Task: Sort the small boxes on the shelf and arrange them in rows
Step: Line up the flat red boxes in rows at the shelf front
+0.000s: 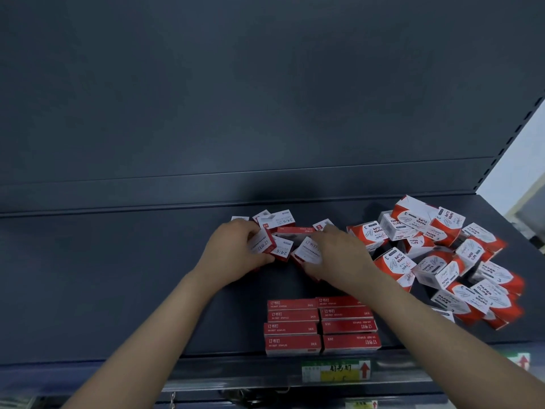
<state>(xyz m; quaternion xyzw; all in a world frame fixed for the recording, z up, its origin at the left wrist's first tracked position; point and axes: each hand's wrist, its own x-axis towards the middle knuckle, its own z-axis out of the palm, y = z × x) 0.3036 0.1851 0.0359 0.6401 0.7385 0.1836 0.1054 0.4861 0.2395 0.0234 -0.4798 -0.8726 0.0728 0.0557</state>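
Note:
A loose heap of small red-and-white staple boxes [283, 231] lies mid-shelf. My left hand [233, 252] grips one staple box [262, 245] at the heap's left side. My right hand [339, 255] lies over the heap's right side, fingers curled on another staple box [308, 252]. Nearer the front edge, red staple boxes [321, 324] lie flat in two neat columns. A jumbled pile of larger red-and-white paper clip boxes [448, 255] fills the shelf's right part.
The dark shelf [118, 276] has a bare stretch to the left. Its back panel [265, 98] rises behind the heap. A price label strip with a green and yellow tag [336, 371] runs along the front edge.

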